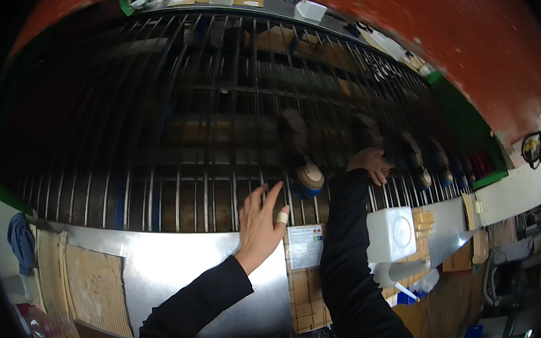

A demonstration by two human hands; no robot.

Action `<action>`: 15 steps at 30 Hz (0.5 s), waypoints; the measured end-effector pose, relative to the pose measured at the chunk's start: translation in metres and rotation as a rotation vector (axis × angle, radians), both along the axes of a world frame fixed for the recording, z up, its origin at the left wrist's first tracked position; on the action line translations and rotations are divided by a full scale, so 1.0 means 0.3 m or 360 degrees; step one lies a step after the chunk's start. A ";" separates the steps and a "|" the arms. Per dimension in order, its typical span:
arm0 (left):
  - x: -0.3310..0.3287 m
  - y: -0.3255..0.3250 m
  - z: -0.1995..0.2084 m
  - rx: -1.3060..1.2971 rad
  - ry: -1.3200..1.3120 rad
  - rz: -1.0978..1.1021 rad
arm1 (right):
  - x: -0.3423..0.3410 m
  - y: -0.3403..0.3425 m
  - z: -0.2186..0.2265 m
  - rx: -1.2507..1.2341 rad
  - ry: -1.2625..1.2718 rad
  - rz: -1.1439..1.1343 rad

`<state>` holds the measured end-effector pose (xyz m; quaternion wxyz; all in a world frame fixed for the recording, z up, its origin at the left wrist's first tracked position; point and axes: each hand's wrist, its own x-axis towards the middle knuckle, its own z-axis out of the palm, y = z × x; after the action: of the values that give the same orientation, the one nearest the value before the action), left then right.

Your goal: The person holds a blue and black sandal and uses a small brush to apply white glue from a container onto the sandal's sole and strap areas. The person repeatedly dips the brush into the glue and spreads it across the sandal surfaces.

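Observation:
My left hand (257,227), with a pale band round its thumb, hovers at the near edge of a conveyor of metal bars (178,190). Its fingers are spread and hold nothing. Just beyond its fingertips lies a dark shoe (309,175) with a light toe and a blue edge. Farther right, my right hand (370,161) curls over the near end of another dark shoe (367,127), whose toe is hidden beneath it. More shoes of this kind, including one beside that hand (423,176), lie in a row toward the right end.
A steel ledge (190,278) runs along the near side. By my right forearm stand a white plastic container (393,232), a white bottle (408,270) and a printed sheet (304,246). A red-brown hood (467,57) arches overhead; a green frame (467,125) borders the conveyor.

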<state>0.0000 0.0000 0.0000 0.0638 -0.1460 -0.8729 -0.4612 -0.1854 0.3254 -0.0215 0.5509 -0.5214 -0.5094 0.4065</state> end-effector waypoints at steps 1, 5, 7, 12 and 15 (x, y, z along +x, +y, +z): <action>0.018 0.007 0.000 -0.0025 -0.0005 0.0002 | -0.071 0.051 -0.035 -0.0172 -0.0526 -0.0152; -0.020 0.001 -0.008 -0.0004 -0.0011 0.0000 | -0.334 0.167 -0.166 0.1467 0.0006 0.0677; -0.016 -0.002 -0.005 0.0008 -0.0009 -0.0009 | -0.367 0.193 -0.122 0.1496 -0.0464 0.0922; -0.019 -0.002 0.000 0.0029 -0.0029 -0.0030 | -0.337 0.004 0.002 0.1740 -0.1020 0.0965; -0.015 0.000 -0.009 0.0038 0.0005 -0.0017 | -0.298 -0.114 0.030 0.2018 -0.1289 0.0862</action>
<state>-0.0045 0.0000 -0.0028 0.0645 -0.1505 -0.8664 -0.4717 -0.2749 0.2913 -0.0125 0.3967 -0.0741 -0.9129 -0.0616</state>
